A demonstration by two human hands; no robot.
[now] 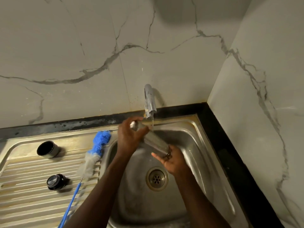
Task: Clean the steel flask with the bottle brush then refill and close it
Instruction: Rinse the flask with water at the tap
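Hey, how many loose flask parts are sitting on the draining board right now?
2. The cup lid sits near the back of the draining board, and the stopper sits nearer the front, left of the bottle brush. None seem hidden.

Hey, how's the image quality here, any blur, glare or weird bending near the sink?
In the head view, the steel flask and the left hand gripping it are motion-blurred, while the round steel drain stays sharp; light glares off the chrome tap; a soft shadow falls on the marble wall at the top; the wide angle bows the black counter edge.
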